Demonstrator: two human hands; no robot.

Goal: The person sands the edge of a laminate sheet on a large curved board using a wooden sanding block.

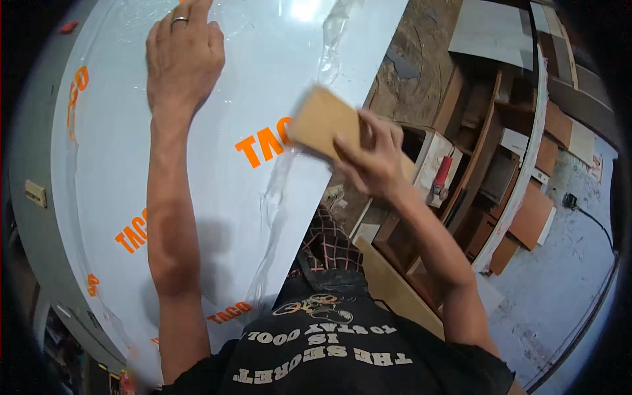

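Note:
A large white sheet (197, 184) with orange printing and a loose, wrinkled clear film lies in front of me. My left hand (184, 62), with a ring on one finger, rests on its far part; the fingers are stretched out and the tips run out of view at the top. My right hand (374, 155) grips a flat, tan rectangular wooden block (327, 122) between thumb and fingers. It is held over the sheet's right edge, its far end slightly blurred. Whether the block touches the sheet I cannot tell.
To the right stand open wooden cabinet frames (477, 125) with board offcuts (533, 214) about them. Among these lies a red angle grinder (442, 174). A black plug (571, 201) with its cable is at the far right. A grey-green surface (39, 151) borders the sheet's left.

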